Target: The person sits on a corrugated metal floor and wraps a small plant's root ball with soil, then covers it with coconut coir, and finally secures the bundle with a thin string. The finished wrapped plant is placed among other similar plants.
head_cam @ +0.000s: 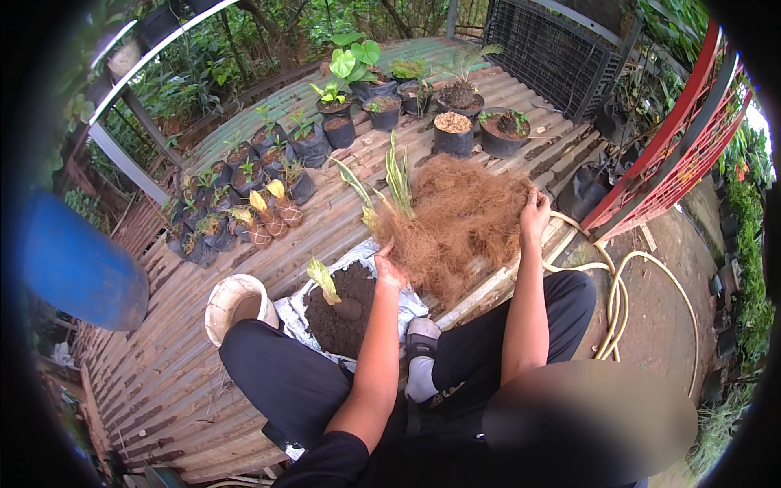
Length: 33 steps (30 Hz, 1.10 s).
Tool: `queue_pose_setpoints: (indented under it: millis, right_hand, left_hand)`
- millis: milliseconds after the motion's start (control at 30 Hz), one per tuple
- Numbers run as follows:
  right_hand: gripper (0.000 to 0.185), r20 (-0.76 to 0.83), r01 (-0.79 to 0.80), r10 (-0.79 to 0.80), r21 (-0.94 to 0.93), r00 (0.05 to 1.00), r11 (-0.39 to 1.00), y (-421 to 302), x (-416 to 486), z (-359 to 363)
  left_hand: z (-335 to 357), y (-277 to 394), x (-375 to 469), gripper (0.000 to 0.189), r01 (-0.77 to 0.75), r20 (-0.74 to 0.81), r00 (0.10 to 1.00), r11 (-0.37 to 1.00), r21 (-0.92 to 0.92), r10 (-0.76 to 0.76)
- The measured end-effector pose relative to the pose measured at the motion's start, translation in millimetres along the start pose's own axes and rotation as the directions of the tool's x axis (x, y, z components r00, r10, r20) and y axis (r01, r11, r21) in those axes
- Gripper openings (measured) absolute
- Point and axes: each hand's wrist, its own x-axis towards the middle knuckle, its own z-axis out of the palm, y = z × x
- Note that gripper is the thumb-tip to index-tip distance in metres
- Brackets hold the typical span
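Note:
A large loose heap of brown coconut fibre (470,213) lies before me on the corrugated sheet. My left hand (390,268) grips a tuft at the heap's near left side. At its right edge, my right hand (535,210) pinches some strands between the fingers. Variegated snake plant leaves (398,177) rise just behind the fibre; their base is hidden. Below my left hand, dark soil (341,311) fills an open white sack (293,314). A single yellow-green leaf (323,280) stands out of a rounded brown lump (348,309) on that soil.
A white bucket (241,305) stands by my left knee, with a blue barrel (85,262) farther left. Potted seedlings (244,174) and fibre-wrapped bundles (274,222) line the sheet. Black pots (453,137) stand behind. A hose (619,293) coils right, near a red metal frame (671,140).

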Motion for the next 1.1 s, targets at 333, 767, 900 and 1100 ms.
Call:
queue_pose_setpoints:
  millis: [333,767,900,1100]
  right_hand:
    - [0.070,0.889,0.063,0.096,-0.139,0.447,0.988,-47,-63,8]
    - [0.037,0.246,0.132,-0.059,-0.294,0.968,0.947,5,-20,6]
    - [0.031,0.006,0.057,-0.063,-0.525,0.998,0.849,-4,-35,11]
    - [0.039,0.133,0.087,-0.002,-0.638,0.991,0.765,37,-22,8]
  left_hand:
    - [40,-20,-5,0.050,-0.008,0.019,1.000,0.993,0.115,0.006]
    - [32,-11,7,0.045,0.014,-0.080,0.997,0.974,0.227,0.004]
    - [19,25,1,0.046,-0.046,-0.018,0.999,0.997,0.064,0.048]
    - [39,61,-8,0.045,-0.201,0.093,0.975,0.980,-0.001,0.200]
